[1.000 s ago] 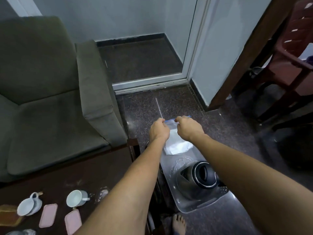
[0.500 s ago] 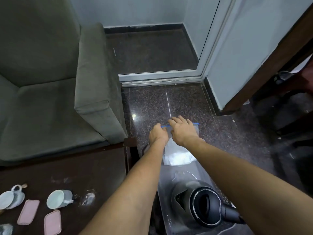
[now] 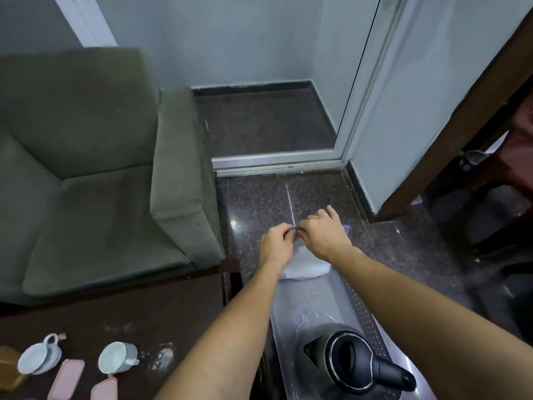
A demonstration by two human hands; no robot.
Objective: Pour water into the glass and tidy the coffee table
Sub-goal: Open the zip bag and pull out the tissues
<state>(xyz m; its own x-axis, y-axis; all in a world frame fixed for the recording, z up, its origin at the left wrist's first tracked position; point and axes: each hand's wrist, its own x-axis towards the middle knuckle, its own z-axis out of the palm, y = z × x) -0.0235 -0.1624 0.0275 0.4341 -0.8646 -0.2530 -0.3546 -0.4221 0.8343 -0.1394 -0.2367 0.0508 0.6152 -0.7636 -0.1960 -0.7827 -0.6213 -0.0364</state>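
Observation:
Both my hands pinch the blue zip edge of a clear plastic bag (image 3: 305, 265) with white contents, which stands at the far end of a steel tray (image 3: 360, 310). My left hand (image 3: 275, 246) holds the strip's left part. Right beside it, my right hand (image 3: 323, 235) pinches the same strip near its middle. A black-and-steel kettle (image 3: 346, 360) with its lid open stands on the tray nearer me. The dark coffee table (image 3: 161, 307) at lower left carries two white cups (image 3: 115, 360) (image 3: 37, 357), pink coasters (image 3: 66, 381) and a clear glass (image 3: 163, 356).
A green armchair (image 3: 95, 174) stands behind the table on the left. Dark granite floor (image 3: 259, 197) stretches ahead to a white door frame (image 3: 277, 163). A brown wooden post (image 3: 450, 134) and red chair legs are at right.
My right hand slid left along the bag's blue strip toward my left hand, and its fingers went from spread to pinched. The view tilted and shifted.

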